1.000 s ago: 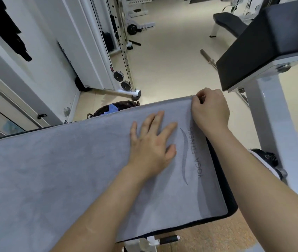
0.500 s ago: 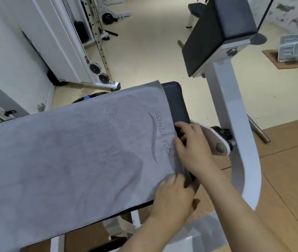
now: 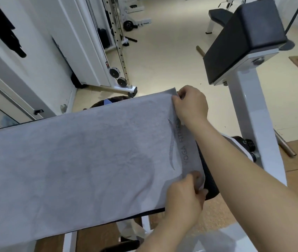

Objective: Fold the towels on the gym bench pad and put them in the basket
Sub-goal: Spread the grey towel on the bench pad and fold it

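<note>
Now the grey yoga towel (image 3: 90, 160) lies flat along the bench pad (image 3: 209, 179); the right hand (image 3: 190, 106) pinches its far right corner; the left hand (image 3: 182, 202) pinches its near right corner; likely to fold that end over.

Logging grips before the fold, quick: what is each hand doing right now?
Left hand: pinches the grey towel at its near right corner.
Right hand: pinches its far right corner.
</note>
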`<state>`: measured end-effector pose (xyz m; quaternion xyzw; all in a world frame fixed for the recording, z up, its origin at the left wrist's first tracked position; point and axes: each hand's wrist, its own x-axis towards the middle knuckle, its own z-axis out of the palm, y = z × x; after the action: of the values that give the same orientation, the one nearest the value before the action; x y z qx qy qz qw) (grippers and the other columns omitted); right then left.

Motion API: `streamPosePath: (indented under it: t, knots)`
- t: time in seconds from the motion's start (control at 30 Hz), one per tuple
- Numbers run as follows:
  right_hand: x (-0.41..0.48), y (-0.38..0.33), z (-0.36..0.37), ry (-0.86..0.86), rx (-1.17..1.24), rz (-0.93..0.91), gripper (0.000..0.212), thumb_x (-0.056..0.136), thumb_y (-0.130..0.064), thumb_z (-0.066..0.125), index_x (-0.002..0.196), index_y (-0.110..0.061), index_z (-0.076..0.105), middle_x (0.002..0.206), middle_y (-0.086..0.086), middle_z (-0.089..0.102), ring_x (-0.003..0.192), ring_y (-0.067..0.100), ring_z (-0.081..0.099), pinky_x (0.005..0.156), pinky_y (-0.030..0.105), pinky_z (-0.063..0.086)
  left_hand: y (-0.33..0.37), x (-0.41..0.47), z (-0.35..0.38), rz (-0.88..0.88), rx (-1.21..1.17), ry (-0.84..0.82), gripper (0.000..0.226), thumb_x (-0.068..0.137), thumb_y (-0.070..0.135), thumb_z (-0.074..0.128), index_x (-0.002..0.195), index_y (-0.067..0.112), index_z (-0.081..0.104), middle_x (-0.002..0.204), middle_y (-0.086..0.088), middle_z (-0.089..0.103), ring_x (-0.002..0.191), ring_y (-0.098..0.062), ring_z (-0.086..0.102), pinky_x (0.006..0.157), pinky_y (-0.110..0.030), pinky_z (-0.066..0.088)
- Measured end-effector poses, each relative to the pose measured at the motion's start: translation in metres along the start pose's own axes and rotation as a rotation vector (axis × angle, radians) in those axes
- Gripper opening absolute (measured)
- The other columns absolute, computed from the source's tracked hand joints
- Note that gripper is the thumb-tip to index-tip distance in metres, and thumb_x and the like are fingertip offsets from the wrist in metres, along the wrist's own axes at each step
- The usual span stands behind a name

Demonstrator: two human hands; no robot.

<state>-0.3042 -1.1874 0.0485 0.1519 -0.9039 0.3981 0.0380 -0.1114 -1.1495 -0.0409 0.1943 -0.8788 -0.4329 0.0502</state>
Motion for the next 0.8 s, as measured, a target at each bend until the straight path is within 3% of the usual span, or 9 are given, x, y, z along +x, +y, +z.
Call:
streamPosePath:
  t: [0.07,0.2,0.3,0.37,0.47,0.57,0.63,0.73,0.8]
  knots:
    - [-0.001,-0.006,-0.003,-0.025,0.051,-0.001,0.017,0.09,-0.025,0.052,0.083,-0.012,0.059,0.079,-0.002,0.059,0.075,0.02,0.051,0.06,0.029,0.035,0.003,-0.006,-0.01,-0.1,-0.146,-0.059,0.021,0.089,0.027,0.066,0.109,0.031,0.07,0.09,0.017,0.068,0.091,-0.004,0.064,0.081,-0.017,0.049]
    - [-0.015,-0.036,-0.004,-0.114,0.303,-0.017,0.03,0.091,-0.032,0.056,0.066,-0.015,0.054,0.063,-0.006,0.053,0.058,0.012,0.045,0.058,0.027,0.037,-0.007,-0.031,-0.05,-0.177,-0.337,0.027,0.02,0.085,0.019,0.068,0.072,0.035,0.066,0.073,0.015,0.067,0.074,-0.003,0.063,0.07,-0.014,0.05]
    - [-0.034,-0.072,0.008,-0.255,0.601,0.032,0.002,0.087,-0.022,0.06,0.086,-0.021,0.062,0.072,0.0,0.061,0.06,0.016,0.055,0.061,0.035,0.05,-0.025,-0.064,-0.097,-0.204,-0.441,0.141,0.016,0.077,0.016,0.067,0.068,0.028,0.061,0.062,0.011,0.06,0.062,-0.003,0.056,0.064,-0.016,0.046]
    - [-0.049,-0.1,0.02,-0.359,0.694,-0.001,0.024,0.087,-0.013,0.056,0.107,-0.026,0.061,0.071,0.003,0.06,0.062,0.018,0.054,0.063,0.035,0.053,-0.039,-0.086,-0.128,-0.248,-0.571,0.209,0.007,0.067,0.025,0.067,0.071,0.024,0.061,0.062,0.005,0.06,0.061,-0.008,0.054,0.062,-0.021,0.045]
    - [-0.075,-0.15,0.045,-0.431,0.682,-0.07,0.03,0.086,-0.004,0.047,0.097,-0.019,0.07,0.071,-0.001,0.065,0.06,0.017,0.058,0.064,0.027,0.052,-0.072,-0.119,-0.168,-0.323,-0.657,0.372,0.012,0.07,0.013,0.077,0.076,0.008,0.067,0.065,-0.006,0.067,0.062,-0.01,0.058,0.06,-0.016,0.047]
    - [-0.098,-0.194,0.078,-0.496,0.591,-0.111,0.027,0.085,-0.003,0.046,0.089,-0.015,0.07,0.073,-0.002,0.067,0.062,0.011,0.062,0.062,0.019,0.049,-0.106,-0.148,-0.202,-0.403,-0.653,0.494,0.024,0.08,-0.011,0.068,0.082,0.013,0.073,0.071,-0.006,0.073,0.064,-0.01,0.064,0.063,-0.017,0.051]
    - [-0.112,-0.22,0.103,-0.504,0.441,-0.239,0.024,0.082,-0.005,0.051,0.095,-0.017,0.068,0.074,-0.005,0.063,0.069,0.011,0.06,0.064,0.02,0.048,-0.128,-0.165,-0.222,-0.424,-0.612,0.546,0.025,0.083,-0.01,0.066,0.082,0.015,0.074,0.073,-0.003,0.074,0.066,-0.009,0.066,0.066,-0.019,0.052]
    - [-0.133,-0.252,0.136,-0.426,0.252,-0.398,0.021,0.083,-0.009,0.055,0.099,-0.017,0.066,0.079,-0.007,0.061,0.075,0.011,0.054,0.059,0.009,0.036,-0.157,-0.181,-0.247,-0.464,-0.587,0.616,0.022,0.085,-0.004,0.065,0.083,0.016,0.074,0.075,-0.002,0.073,0.074,-0.016,0.067,0.071,-0.022,0.052]
    - [-0.144,-0.27,0.156,-0.39,0.212,-0.469,0.019,0.085,-0.009,0.054,0.099,-0.015,0.067,0.085,-0.003,0.063,0.079,0.013,0.054,0.061,0.014,0.034,-0.171,-0.187,-0.26,-0.505,-0.573,0.656,0.021,0.086,0.0,0.065,0.082,0.018,0.073,0.076,-0.001,0.071,0.078,-0.024,0.066,0.069,-0.019,0.05]
